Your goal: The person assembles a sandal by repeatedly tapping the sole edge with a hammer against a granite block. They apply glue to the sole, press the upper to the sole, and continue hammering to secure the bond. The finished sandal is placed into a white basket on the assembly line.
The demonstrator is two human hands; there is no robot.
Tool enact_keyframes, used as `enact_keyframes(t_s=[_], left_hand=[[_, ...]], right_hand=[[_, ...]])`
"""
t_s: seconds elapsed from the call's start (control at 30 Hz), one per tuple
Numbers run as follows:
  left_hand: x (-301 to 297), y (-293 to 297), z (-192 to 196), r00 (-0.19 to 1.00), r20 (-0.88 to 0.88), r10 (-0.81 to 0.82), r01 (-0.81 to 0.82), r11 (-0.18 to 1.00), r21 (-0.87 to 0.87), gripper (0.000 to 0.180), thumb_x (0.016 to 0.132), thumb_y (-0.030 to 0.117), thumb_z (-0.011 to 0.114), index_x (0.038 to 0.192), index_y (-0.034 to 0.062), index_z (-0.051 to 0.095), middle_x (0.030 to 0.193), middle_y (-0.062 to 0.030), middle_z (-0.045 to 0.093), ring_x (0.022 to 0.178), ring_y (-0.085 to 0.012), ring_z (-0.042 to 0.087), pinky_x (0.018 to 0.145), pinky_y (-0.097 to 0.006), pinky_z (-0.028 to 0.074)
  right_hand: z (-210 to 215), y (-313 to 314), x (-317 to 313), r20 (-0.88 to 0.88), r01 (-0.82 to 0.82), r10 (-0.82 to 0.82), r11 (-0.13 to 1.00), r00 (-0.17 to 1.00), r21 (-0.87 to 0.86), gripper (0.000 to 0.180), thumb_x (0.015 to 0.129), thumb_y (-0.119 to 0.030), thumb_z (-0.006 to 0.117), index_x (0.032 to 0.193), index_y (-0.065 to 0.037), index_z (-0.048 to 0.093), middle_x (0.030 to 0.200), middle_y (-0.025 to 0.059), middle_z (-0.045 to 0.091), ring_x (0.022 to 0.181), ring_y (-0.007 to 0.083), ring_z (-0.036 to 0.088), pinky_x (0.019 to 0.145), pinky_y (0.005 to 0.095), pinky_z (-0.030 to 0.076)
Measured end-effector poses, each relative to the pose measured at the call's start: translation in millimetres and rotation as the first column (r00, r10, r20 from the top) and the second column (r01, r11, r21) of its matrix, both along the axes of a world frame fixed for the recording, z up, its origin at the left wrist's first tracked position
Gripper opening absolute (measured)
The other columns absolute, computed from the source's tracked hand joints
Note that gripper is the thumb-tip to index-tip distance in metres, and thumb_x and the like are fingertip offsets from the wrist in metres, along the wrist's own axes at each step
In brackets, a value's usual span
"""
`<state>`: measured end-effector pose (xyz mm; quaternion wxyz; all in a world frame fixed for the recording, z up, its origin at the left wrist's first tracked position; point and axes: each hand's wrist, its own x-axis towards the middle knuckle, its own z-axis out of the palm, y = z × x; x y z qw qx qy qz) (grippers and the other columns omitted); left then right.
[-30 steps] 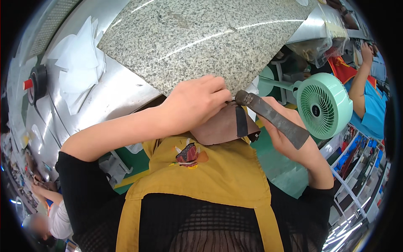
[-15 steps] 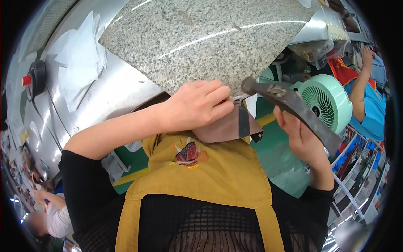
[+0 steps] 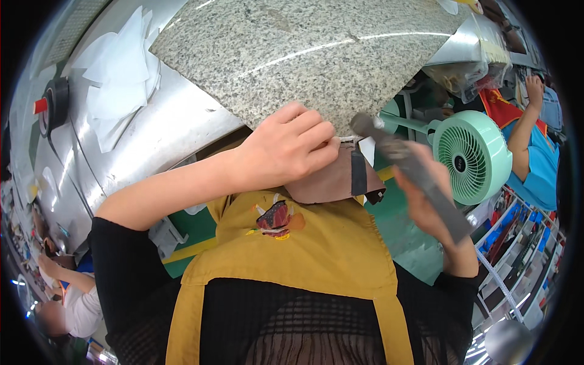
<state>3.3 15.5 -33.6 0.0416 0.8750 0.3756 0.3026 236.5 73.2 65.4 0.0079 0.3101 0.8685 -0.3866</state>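
Observation:
My left hand (image 3: 298, 143) is closed on a brown leather piece (image 3: 325, 182), pressing its upper edge against the near edge of the granite slab (image 3: 274, 73). A dark strip (image 3: 358, 172) crosses the leather, whose lower part hangs in front of my apron. In my right hand (image 3: 420, 204) is a dark metal hammer (image 3: 433, 191), slightly blurred. Its rounded striking end is close to the slab's near corner, just right of the leather. My fingers hide the hammer's handle, and my left hand covers part of the leather's edge.
White sheets (image 3: 121, 79) lie on the metal table (image 3: 176, 112) at left, near a black tape roll (image 3: 56, 108). A mint-green fan (image 3: 468, 155) stands close to my right hand. Clear plastic bags (image 3: 468, 76) sit at the back right. Other people work on both sides.
The hammer and my right hand have swung slightly, the tool's lower end moving left and down. My left hand stays on the leather; the view has shifted a little.

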Motion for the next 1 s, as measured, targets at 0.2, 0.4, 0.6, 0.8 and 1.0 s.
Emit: enact_keyframes(t_s=[0.2,0.4,0.6,0.8,1.0], left_hand=[[0.6,0.0,-1.7,0.999,-0.002,0.032,-0.032,0.996,0.082,0.027,0.066,0.01,0.06,0.093,0.0078,0.062,0.083,-0.0015,0.053,0.077,-0.0174,0.053,0.075,-0.033,0.042],[-6.8,3.2,8.4,0.99,0.087,0.115,-0.102,0.984,-0.145,0.024,0.065,0.01,0.064,0.089,0.011,0.063,0.081,0.0005,0.053,0.08,-0.0174,0.052,0.084,-0.037,0.04],[-11.7,-1.9,1.4,0.998,0.039,0.058,-0.057,0.998,-0.031,0.023,0.064,0.008,0.064,0.087,0.0115,0.062,0.079,0.0007,0.051,0.08,-0.0175,0.052,0.086,-0.04,0.041],[-8.0,-1.5,0.3,0.998,-0.023,0.057,-0.054,0.992,0.116,0.022,0.065,0.008,0.061,0.088,0.0096,0.06,0.08,-0.0002,0.051,0.08,-0.0168,0.052,0.088,-0.04,0.042],[-7.2,-10.0,-0.2,0.996,-0.021,0.083,-0.081,0.994,0.075,0.021,0.066,0.008,0.062,0.088,0.0109,0.061,0.081,0.0003,0.053,0.082,-0.0173,0.052,0.089,-0.04,0.041]], right_hand=[[8.7,6.9,-2.6,-0.027,0.061,-0.067,0.984,0.997,-0.165,0.041,0.079,0.0,0.058,0.119,-0.002,0.049,0.099,0.0168,0.058,0.083,0.0338,0.062,0.068,0.0374,0.05],[-0.3,-1.8,-10.9,0.065,-0.032,0.035,0.999,0.997,-0.041,0.04,0.078,-0.006,0.058,0.116,-0.002,0.047,0.093,0.016,0.059,0.082,0.0339,0.061,0.066,0.0397,0.05],[1.7,4.3,-5.1,0.003,0.033,-0.033,0.994,0.999,-0.101,0.048,0.076,-0.003,0.057,0.123,-0.006,0.047,0.097,0.0151,0.06,0.081,0.0348,0.062,0.066,0.0396,0.05],[7.4,4.4,-13.1,0.122,0.007,0.006,0.994,0.993,-0.111,0.04,0.078,-0.001,0.058,0.117,-0.003,0.051,0.095,0.0143,0.061,0.08,0.0346,0.063,0.067,0.0365,0.051],[-3.8,-1.2,-16.5,-0.099,-0.025,0.033,0.997,0.995,0.077,0.04,0.082,-0.002,0.057,0.121,-0.004,0.049,0.095,0.0141,0.061,0.081,0.0324,0.063,0.066,0.0364,0.051]])
